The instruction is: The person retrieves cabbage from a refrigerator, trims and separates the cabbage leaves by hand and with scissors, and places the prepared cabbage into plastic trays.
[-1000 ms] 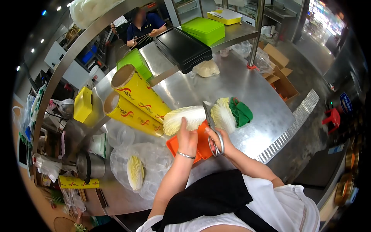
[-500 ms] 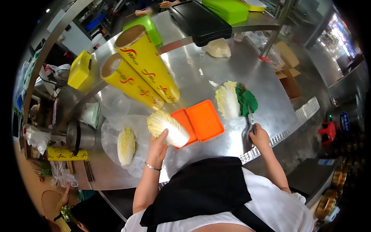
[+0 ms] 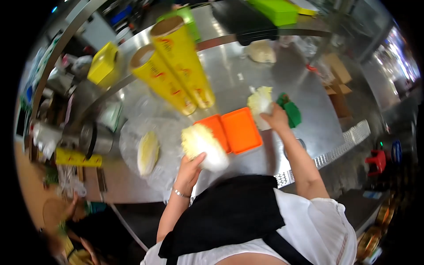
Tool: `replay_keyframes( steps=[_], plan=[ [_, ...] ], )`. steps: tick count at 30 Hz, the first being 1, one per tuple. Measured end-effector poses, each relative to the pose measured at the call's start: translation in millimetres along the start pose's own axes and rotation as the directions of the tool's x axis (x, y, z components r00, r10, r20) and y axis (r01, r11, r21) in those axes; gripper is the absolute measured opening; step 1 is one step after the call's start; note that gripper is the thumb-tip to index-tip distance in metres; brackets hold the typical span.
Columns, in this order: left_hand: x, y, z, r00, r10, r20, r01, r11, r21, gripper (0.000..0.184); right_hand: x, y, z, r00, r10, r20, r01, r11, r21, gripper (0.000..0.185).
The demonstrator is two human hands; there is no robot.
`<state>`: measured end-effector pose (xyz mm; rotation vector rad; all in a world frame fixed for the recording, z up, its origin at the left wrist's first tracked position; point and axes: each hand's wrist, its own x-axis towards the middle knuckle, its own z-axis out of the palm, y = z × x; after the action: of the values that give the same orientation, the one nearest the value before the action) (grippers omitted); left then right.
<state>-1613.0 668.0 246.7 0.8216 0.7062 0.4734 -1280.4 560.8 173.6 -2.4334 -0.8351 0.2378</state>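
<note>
A pale napa cabbage with a frilly yellow top is gripped in my left hand, over the near edge of two orange trays. My right hand has its fingers around the right side of another napa cabbage piece, which lies on the steel table. Just right of that hand is a dark green bundle, its kind unclear. Scissors lie mostly hidden behind my right forearm. A third napa cabbage rests on clear plastic to the left.
Two large yellow film rolls stand behind the trays. A black case and a green box sit on the raised shelf at the back. A pale bag lies beneath it. Another person is at lower left.
My right hand has let go of the scissors and moved up and left to the cabbage piece. The cabbage in my left hand has shifted slightly right. The view has shifted too.
</note>
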Motion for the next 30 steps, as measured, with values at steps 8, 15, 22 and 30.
replay_keyframes(
  steps=[8, 15, 22, 30],
  plan=[
    [5, 8, -3, 1.000, 0.003, 0.025, -0.003, 1.000, -0.019, 0.038, 25, 19, 12, 0.989, 0.069, 0.134, -0.127, 0.856, 0.502, 0.071],
    [14, 7, -15, 1.000, -0.024, -0.007, 0.024, 0.998, -0.060, 0.038, -4, -17, -24, 0.961, 0.095, 0.260, -0.274, 0.471, 0.839, 0.059],
    [6, 18, -12, 1.000, -0.005, 0.013, 0.004, 0.999, 0.034, 0.034, -53, -54, -15, 0.910, -0.040, 0.413, -0.387, 0.276, 0.880, 0.053],
    [-20, 37, 3, 0.997, 0.038, 0.068, -0.046, 0.992, 0.117, 0.034, -23, -52, 0, 0.876, -0.041, 0.480, -0.313, 0.709, 0.632, 0.049]
  ],
)
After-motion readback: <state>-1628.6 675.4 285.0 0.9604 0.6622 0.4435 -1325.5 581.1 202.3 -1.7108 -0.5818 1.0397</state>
